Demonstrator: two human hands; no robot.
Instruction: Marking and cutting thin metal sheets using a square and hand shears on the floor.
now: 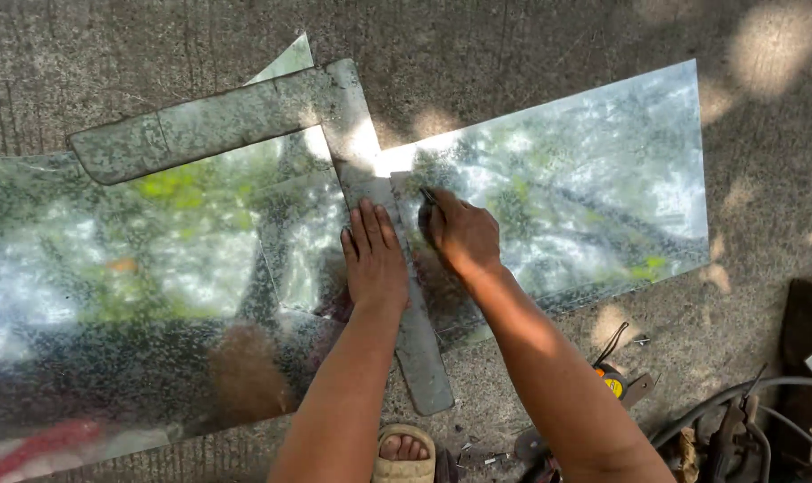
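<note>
Left hand (375,259) lies flat, fingers spread, pressing an L-shaped metal template (361,179) onto a galvanized steel sheet (585,179); right hand (460,234), fingers closed, grips a thin scriber (429,196) beside the template's edge

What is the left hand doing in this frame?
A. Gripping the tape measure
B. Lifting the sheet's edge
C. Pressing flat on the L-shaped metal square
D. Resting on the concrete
C: the left hand lies palm-down on the L-shaped metal square laid over the shiny metal sheet, while the right hand holds a thin marking tool beside its edge.
</note>
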